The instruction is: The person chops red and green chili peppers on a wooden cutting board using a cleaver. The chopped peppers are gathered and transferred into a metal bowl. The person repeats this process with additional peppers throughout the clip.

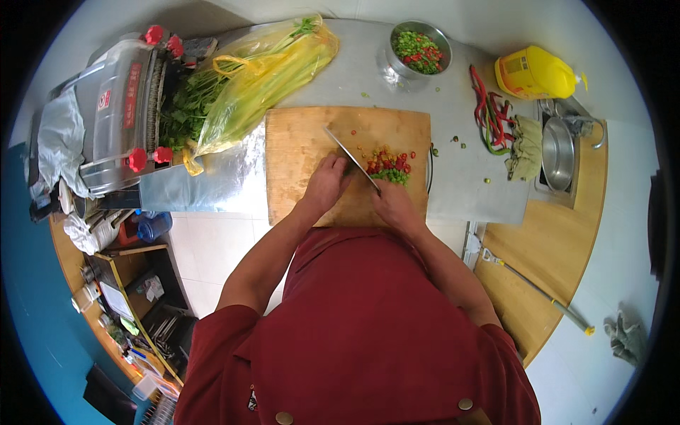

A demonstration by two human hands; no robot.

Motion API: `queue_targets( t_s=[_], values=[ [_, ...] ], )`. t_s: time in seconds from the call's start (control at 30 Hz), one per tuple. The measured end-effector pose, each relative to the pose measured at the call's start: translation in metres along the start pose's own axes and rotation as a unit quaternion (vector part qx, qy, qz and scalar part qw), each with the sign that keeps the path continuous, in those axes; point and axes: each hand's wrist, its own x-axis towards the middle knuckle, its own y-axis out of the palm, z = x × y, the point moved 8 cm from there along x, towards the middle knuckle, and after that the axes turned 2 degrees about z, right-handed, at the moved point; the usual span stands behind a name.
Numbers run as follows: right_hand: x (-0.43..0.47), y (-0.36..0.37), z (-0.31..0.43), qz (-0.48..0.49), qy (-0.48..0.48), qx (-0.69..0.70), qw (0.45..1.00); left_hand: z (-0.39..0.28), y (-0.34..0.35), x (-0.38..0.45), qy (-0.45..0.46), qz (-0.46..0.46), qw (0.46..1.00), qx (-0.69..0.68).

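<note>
A wooden cutting board [297, 138] lies before me on the metal counter. My right hand [396, 204] grips the handle of a kitchen knife [350, 155], whose blade slants up and left across the board. Against the blade's left side rests my left hand [326, 180], fingers curled down; what is beneath the fingertips is hidden. Cut red chilli pieces [383, 160] and chopped green pieces [394, 176] form a small heap right of the blade. One red slice [353, 132] lies apart, higher on the board.
Beyond the board stands a steel bowl [447, 51] of chopped green and red pieces. Whole chillies [491, 119] and a yellow jug [531, 74] are on the right, near a sink [558, 154]. Bagged leafy celery [265, 85] lies left, beside a machine with red knobs [119, 114].
</note>
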Motion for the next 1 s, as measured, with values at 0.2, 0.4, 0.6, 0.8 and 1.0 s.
queue_targets(
  t_s=[0.2, 0.4, 0.6, 0.8, 1.0],
  values=[
    [-0.001, 0.001, 0.012, -0.002, 0.031, -0.031, 0.999, -0.007, -0.007, -0.010, 0.019, -0.046, 0.999, -0.002],
    [0.005, 0.015, 0.023, -0.010, -0.011, -0.078, 0.997, -0.006, -0.001, -0.008, 0.012, -0.036, 0.999, -0.003],
    [0.014, 0.032, 0.015, -0.019, -0.006, -0.089, 0.996, -0.002, 0.004, -0.009, -0.001, -0.022, 1.000, 0.022],
    [0.018, 0.034, 0.011, -0.023, 0.006, -0.079, 0.997, 0.005, 0.007, -0.012, 0.005, -0.041, 0.999, 0.002],
    [0.015, 0.028, 0.016, -0.049, -0.015, -0.048, 0.998, 0.003, 0.005, -0.014, 0.028, -0.068, 0.997, -0.001]
  ],
)
